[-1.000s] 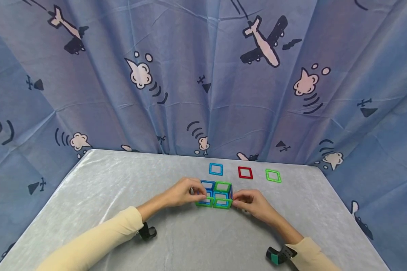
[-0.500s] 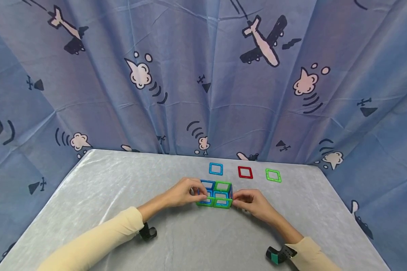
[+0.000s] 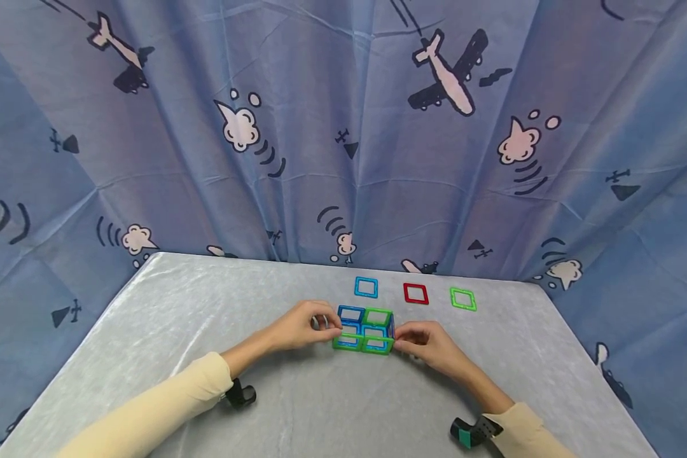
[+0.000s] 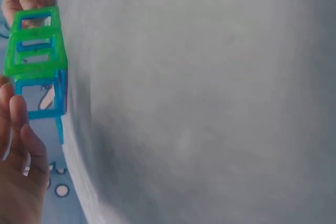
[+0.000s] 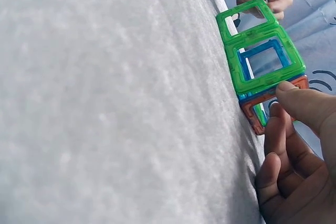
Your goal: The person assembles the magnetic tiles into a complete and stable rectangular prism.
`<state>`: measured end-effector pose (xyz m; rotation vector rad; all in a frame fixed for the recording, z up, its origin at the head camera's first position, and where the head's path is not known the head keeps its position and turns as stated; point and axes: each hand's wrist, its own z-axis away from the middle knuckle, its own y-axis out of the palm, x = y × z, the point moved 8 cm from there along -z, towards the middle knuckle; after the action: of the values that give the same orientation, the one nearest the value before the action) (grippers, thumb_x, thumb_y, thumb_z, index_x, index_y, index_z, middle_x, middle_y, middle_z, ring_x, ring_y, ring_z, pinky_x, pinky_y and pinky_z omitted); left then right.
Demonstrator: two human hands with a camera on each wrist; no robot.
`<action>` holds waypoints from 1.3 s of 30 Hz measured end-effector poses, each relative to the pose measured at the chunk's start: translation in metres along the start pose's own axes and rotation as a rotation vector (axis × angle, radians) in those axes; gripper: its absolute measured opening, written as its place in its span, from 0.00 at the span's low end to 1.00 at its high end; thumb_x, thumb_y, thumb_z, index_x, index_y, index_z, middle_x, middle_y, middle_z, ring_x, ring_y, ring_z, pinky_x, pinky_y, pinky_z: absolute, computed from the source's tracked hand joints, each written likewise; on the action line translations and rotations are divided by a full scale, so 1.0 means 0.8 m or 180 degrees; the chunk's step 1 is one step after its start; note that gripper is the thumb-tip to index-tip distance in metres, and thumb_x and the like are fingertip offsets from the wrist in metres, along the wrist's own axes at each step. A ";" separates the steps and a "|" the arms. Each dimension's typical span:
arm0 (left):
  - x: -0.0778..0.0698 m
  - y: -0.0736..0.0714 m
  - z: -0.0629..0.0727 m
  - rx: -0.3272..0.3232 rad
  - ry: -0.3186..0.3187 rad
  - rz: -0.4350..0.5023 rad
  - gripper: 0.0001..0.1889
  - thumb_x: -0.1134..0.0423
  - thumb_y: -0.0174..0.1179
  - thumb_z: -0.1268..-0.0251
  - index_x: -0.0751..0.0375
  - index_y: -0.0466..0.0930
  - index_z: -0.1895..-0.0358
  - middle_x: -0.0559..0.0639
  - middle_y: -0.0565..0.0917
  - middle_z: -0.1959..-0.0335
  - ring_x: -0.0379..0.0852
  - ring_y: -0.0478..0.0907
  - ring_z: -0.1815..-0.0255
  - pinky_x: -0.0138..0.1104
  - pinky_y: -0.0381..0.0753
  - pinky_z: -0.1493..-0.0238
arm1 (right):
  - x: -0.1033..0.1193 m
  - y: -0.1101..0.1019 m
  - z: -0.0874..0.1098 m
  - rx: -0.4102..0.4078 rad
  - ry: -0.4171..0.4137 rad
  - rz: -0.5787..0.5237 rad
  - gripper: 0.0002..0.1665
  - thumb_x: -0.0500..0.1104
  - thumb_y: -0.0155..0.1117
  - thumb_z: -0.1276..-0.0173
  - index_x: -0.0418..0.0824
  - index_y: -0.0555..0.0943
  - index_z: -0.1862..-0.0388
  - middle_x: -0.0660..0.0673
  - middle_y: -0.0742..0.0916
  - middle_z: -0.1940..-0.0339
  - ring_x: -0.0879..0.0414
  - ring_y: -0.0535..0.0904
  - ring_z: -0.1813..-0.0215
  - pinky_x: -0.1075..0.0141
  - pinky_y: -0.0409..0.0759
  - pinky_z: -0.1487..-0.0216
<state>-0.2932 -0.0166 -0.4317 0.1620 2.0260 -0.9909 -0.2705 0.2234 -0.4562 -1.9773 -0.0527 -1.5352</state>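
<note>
A low box of magnetic square tiles (image 3: 378,349) stands mid-table in the head view. Green tiles form its near side, with blue frames inside and behind; one back tile is green. My left hand (image 3: 309,326) is at its left end, fingertips right beside the corner and fingers loosely bent. In the left wrist view those fingers (image 4: 19,109) lie near a blue end tile (image 4: 61,90). At the opposite end, my right hand (image 3: 429,345) pinches the box's edge. The right wrist view shows that thumb (image 5: 302,99) on the upper edge of a red-orange end tile (image 5: 251,118).
Behind the box, three loose square tiles lie in a row: blue (image 3: 357,287), red (image 3: 406,294) and green (image 3: 453,299). A pale cloth covers the table (image 3: 298,407). A blue curtain (image 3: 298,102) with airplane prints hangs behind its far edge.
My left hand has drawn back slightly to the left, uncovering more of the box's left end. The right hand keeps its place at the right end. The head view has shifted a little.
</note>
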 end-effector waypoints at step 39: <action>0.061 -0.068 0.001 -0.0255 -0.0510 -0.0016 0.16 0.66 0.72 0.36 0.67 0.83 0.47 0.47 0.83 0.64 0.45 0.81 0.66 0.37 0.81 0.62 | 0.005 0.000 -0.005 0.0163 -0.0232 0.0161 0.08 0.32 0.70 0.31 0.36 0.87 0.54 0.42 0.88 0.61 0.52 0.79 0.66 0.68 0.78 0.67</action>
<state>-0.3475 -0.0656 -0.4360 0.0336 1.9163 -0.8953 -0.2727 0.2205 -0.4521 -1.9789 -0.0710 -1.4160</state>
